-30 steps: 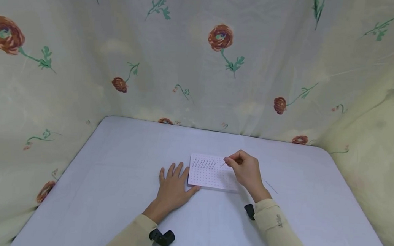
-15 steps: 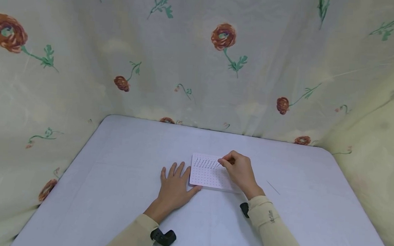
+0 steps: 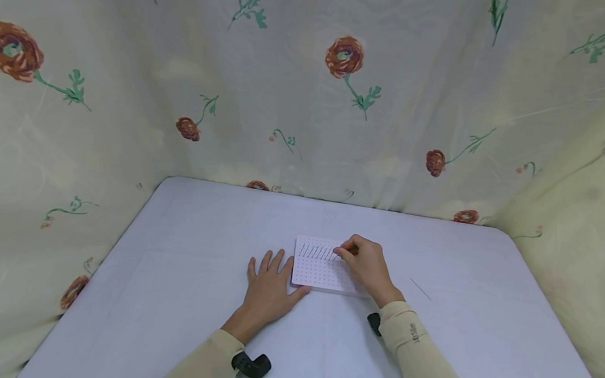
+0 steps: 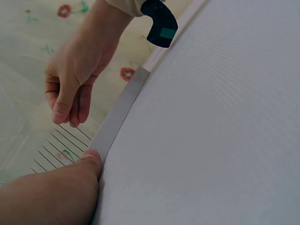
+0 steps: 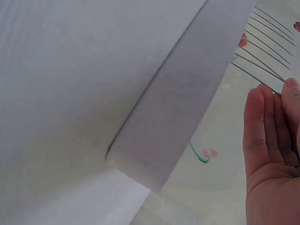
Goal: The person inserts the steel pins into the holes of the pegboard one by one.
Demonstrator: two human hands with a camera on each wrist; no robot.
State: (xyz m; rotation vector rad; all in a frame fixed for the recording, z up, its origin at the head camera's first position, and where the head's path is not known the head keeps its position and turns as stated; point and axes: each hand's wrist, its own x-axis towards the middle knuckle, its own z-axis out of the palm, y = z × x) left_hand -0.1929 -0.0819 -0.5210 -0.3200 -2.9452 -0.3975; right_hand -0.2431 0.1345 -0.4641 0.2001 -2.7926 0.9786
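A white board [image 3: 317,275] dotted with small holes lies on the table. Several thin metal rods [image 3: 315,251] stand in a row along its far part, slanting in the head view. My left hand [image 3: 266,289] is spread flat at the board's left edge, its thumb against the front side [image 4: 117,112]. Over the row's right end, my right hand [image 3: 368,265] pinches the upper end of a thin metal rod [image 5: 255,77] between thumb and fingertips. That rod's lower end meets the board top in the right wrist view. My right hand hides the board's right part in the head view.
One loose metal rod [image 3: 420,288] lies on the white table [image 3: 170,273], right of the board. A flowered curtain [image 3: 268,81] hangs behind the table and at its sides. Black wrist cameras [image 3: 251,365] sit at both sleeves.
My right hand has moved left with the rod, from above the bare holes to the end of the row, then slightly down. The left hand stays put on the board.
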